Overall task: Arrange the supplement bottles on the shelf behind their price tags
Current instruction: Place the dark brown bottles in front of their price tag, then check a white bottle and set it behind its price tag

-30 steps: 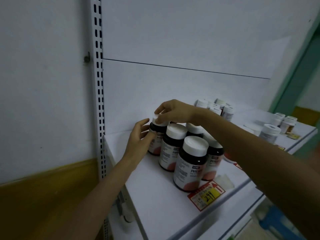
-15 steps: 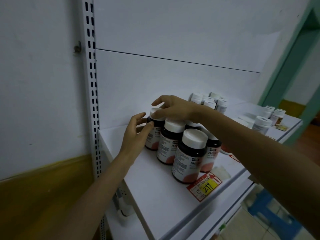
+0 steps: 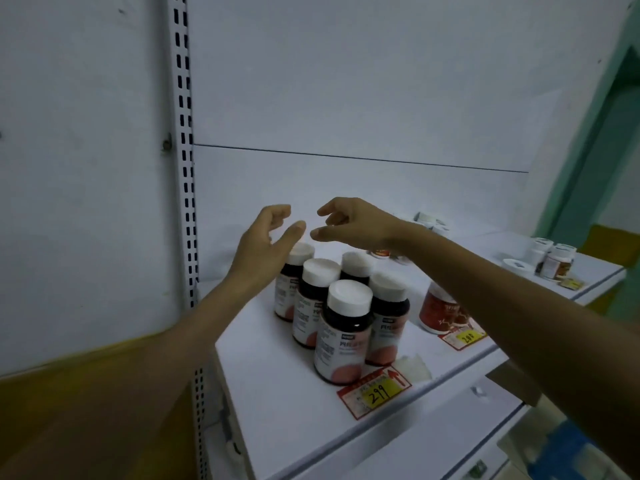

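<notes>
Several dark supplement bottles with white caps (image 3: 343, 327) stand in two rows on the white shelf (image 3: 287, 403), behind a red and yellow price tag reading 299 (image 3: 375, 393). My left hand (image 3: 265, 245) hovers above the rear left bottle (image 3: 292, 282) with loosely curled fingers, holding nothing. My right hand (image 3: 353, 223) hangs just above the rear bottles, fingers relaxed and empty. The two hands' fingertips nearly meet over the bottles.
A red-labelled jar (image 3: 438, 310) stands to the right behind a second price tag (image 3: 464, 337). More white-capped bottles (image 3: 554, 259) sit at the shelf's far right and back. A slotted upright (image 3: 185, 168) borders the shelf's left edge. A lower shelf (image 3: 450, 441) lies beneath.
Both hands let go of the rear left bottle and rose above the group. The camera moved closer, and the red-labelled jar came into view.
</notes>
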A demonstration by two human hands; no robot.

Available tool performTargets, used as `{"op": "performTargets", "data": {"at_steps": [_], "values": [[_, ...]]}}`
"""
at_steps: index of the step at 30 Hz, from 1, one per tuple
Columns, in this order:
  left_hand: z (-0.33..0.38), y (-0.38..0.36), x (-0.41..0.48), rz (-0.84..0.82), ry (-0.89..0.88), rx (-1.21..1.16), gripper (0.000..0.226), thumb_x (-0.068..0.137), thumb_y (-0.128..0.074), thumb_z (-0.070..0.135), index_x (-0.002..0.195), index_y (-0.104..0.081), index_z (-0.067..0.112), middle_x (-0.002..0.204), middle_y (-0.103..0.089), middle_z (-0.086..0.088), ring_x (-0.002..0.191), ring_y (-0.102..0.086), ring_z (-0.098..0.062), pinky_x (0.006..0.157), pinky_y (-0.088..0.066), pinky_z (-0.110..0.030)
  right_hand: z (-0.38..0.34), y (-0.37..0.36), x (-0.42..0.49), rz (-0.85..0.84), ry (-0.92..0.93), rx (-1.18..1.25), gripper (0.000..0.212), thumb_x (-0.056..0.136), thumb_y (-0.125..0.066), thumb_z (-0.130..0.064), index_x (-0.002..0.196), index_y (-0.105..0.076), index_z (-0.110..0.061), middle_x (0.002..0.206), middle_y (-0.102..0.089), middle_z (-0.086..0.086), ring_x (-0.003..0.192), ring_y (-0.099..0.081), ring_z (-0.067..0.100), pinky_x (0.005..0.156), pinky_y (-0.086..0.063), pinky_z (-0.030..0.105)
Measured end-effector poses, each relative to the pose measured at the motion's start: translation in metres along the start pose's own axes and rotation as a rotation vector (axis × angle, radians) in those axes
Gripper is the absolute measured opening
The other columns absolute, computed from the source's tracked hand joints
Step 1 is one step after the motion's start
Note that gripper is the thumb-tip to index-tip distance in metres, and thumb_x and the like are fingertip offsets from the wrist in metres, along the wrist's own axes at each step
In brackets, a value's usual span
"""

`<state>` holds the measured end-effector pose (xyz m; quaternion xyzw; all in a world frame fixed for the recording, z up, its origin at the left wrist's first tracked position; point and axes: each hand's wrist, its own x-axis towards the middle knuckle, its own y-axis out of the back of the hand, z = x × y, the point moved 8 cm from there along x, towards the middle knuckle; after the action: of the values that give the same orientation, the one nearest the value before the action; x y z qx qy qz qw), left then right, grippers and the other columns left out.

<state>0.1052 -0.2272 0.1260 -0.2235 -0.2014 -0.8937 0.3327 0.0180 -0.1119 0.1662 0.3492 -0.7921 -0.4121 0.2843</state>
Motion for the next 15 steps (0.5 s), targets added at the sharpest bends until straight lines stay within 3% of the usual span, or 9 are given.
{"op": "performTargets", "data": {"at_steps": [10, 15], "values": [[0.114, -0.125, -0.017, -0.276, -0.157, 0.520, 0.054, 0.087, -0.056, 0.043, 0.133, -0.041, 0.022, 0.137, -0.048, 0.003, 0.123, -0.046, -0.014, 0.094, -0.036, -0.025, 0.086, 0.113, -0.095, 0.151, 0.046, -0.178, 0.055, 0.088, -0.061, -0.038, 0.135, -0.045, -0.014, 0.138, -0.048, 0.008, 0.123, -0.047, 0.021, 0.094, -0.039, 0.030], [0.140, -0.188, -0.034, -0.326, -0.172, 0.691, 0.059, 0.085, -0.056, 0.048, 0.135, -0.038, 0.023, 0.139, -0.047, 0.001, 0.122, -0.046, -0.018, 0.099, -0.041, -0.037, 0.138, 0.142, -0.130, 0.143, 0.058, -0.199, 0.054, 0.087, -0.062, -0.038, 0.133, -0.046, -0.014, 0.136, -0.049, 0.009, 0.121, -0.048, 0.022, 0.094, -0.040, 0.031]]}}
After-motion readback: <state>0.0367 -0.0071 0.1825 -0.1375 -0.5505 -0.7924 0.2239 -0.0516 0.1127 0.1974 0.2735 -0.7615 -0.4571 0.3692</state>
